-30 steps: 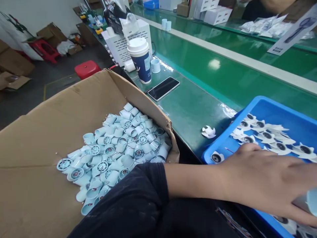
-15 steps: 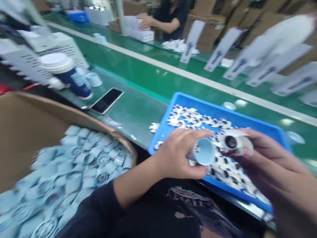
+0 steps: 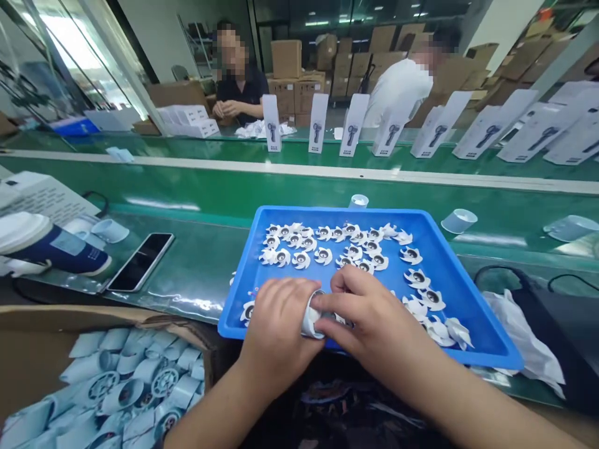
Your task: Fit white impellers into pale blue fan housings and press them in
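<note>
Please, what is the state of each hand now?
Left hand: closed around a light-blue cylinder.
Right hand: fingers at its opening; whether holding anything cannot be told.

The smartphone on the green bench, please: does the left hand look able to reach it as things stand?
Probably yes, if it lets go: the left hand holds a light-blue cylindrical housing, but nothing covers the smartphone; the blue tray's rim lies between them.

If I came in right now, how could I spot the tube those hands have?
On the green bench, find the big blue tray dotted with white fan wheels. Over its near edge, a left hand wraps around the tube while the right hand has fingers at its open end. Similar tubes lie heaped in the cardboard box; this is the only one these hands hold.
</note>
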The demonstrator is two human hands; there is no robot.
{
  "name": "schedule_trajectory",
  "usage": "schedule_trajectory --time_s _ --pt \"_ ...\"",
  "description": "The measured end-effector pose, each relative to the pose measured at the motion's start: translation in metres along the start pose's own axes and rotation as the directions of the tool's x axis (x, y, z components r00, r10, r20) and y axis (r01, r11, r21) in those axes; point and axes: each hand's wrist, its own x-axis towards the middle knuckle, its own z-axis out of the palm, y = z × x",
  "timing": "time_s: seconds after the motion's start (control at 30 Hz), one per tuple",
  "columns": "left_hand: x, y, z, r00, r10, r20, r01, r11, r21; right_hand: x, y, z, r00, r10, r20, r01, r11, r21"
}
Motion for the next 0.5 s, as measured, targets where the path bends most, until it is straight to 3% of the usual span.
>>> schedule_trajectory --time_s 0.17,0.27,0.33,0.37,0.43,0.5 --pt "0.012 0.012 0.003 0.999 0.044 -0.021 -0.044 0.999 -0.002 0.004 0.007 -0.004 0.999 0.031 0.017 -0.033 0.992 0.121" --pt "0.026 0.009 0.001 0.989 0.120 0.091 -0.107 0.984 -0.141 -0.007 0.012 -0.022 0.994 0.092 0.052 -0.099 0.981 0.168" --pt "0.043 -0.006 -0.003 0.974 0.153 0.168 -0.122 0.976 -0.179 -0.022 0.019 -0.040 0.981 0.121 0.151 -0.156 0.955 0.252" --pt "0.055 -0.018 -0.003 0.973 0.134 0.187 -0.104 0.981 -0.165 -0.033 0.024 -0.048 0.971 0.107 0.214 -0.172 0.932 0.318" --pt "0.088 -0.049 0.001 0.974 -0.024 0.224 0.041 0.996 -0.075 -0.058 0.035 -0.060 0.958 0.045 0.284 -0.175 0.874 0.454" --pt "0.127 -0.083 0.013 0.935 -0.236 0.265 0.235 0.971 0.038 -0.084 0.048 -0.062 0.983 0.041 0.180 -0.134 0.833 0.537"
